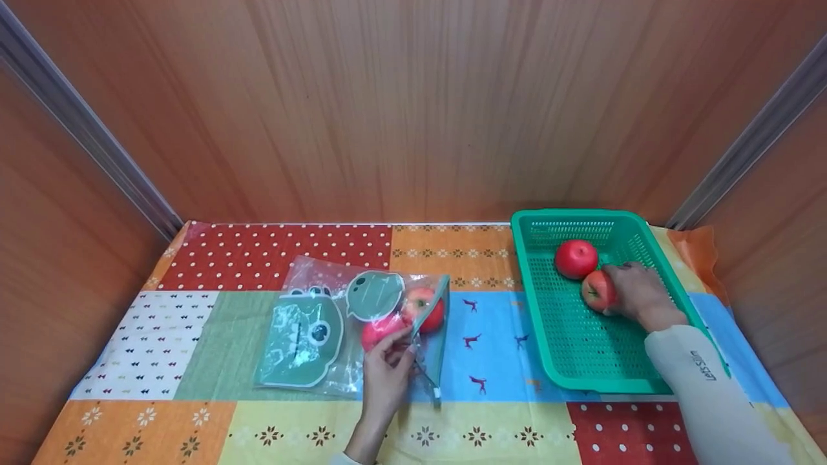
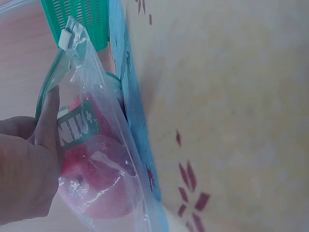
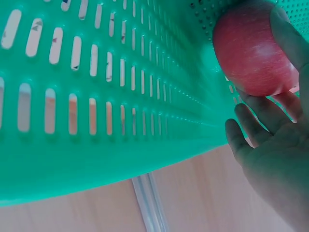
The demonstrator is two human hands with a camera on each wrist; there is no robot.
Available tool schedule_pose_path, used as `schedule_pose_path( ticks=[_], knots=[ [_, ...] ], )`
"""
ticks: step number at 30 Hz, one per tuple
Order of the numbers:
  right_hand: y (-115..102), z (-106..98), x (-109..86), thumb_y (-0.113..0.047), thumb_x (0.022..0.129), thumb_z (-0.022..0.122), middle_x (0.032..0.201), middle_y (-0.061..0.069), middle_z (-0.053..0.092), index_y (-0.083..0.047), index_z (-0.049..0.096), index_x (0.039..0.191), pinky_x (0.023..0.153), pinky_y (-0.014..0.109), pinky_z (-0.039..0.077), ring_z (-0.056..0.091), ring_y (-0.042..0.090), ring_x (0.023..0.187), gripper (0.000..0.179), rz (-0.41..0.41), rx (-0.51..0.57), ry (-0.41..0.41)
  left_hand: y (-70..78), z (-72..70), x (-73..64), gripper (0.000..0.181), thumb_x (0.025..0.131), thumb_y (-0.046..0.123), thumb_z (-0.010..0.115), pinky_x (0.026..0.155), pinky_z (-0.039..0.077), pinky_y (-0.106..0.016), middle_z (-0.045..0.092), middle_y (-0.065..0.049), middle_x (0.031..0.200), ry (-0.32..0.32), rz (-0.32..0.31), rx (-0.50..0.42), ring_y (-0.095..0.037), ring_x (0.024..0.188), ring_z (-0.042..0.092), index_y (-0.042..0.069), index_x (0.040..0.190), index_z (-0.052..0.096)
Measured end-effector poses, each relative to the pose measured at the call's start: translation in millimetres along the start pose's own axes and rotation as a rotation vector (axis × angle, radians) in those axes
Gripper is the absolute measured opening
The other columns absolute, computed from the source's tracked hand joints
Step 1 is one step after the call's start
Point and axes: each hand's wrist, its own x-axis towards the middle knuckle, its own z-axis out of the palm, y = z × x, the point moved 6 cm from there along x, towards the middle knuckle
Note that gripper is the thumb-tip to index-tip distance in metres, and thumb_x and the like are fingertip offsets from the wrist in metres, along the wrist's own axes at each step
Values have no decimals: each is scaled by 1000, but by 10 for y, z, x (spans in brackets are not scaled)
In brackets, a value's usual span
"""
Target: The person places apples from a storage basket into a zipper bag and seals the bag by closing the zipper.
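Note:
A clear zip bag (image 1: 352, 368) with green cartoon prints lies on the cloth, a red apple (image 1: 423, 309) and a second red apple (image 1: 376, 332) inside it. My left hand (image 1: 387, 371) pinches the green zip edge at the bag's mouth; the white slider (image 2: 64, 39) shows beyond the fingers. Over on the right, my right hand (image 1: 636, 290) reaches into a green basket (image 1: 543, 349) and grips an apple (image 1: 598, 292), thumb on one side and fingers on the other in the right wrist view. Another red apple (image 1: 575, 259) sits beside it in the basket.
A patchwork tablecloth (image 1: 271, 420) covers the table. Behind stands a wooden panel (image 1: 413, 116), with wooden side panels at left and right joined by metal corner strips (image 1: 97, 129). An orange fold of cloth (image 1: 701, 258) sticks up to the right of the basket.

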Motion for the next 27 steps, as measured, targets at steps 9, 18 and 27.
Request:
schedule_pose_path(
  ticks=[9, 18, 27],
  knots=[
    [-133, -39, 3, -13, 74, 94, 118, 36, 60, 6, 57, 134, 87, 70, 50, 52, 55, 111, 72, -16, -21, -24, 2, 15, 2, 37, 98, -5, 68, 66, 60, -24, 69, -13, 109, -5, -4, -8, -23, 83, 72, 4, 133, 71],
    [-296, -17, -10, -16, 74, 96, 111, 32, 65, 5, 59, 131, 93, 68, 49, 53, 54, 114, 71, -65, -72, -26, -6, 4, 14, 39, 95, -8, 68, 68, 63, -28, 69, -14, 110, 0, -32, 3, -23, 84, 72, 2, 133, 71],
    [-533, 26, -44, -16, 72, 96, 97, 22, 67, 3, 62, 119, 89, 62, 51, 59, 46, 103, 61, -126, -150, -23, 1, -1, 13, 39, 96, -5, 69, 68, 62, -27, 68, -13, 112, -9, -19, 22, -24, 87, 72, 2, 134, 71]
  ],
)
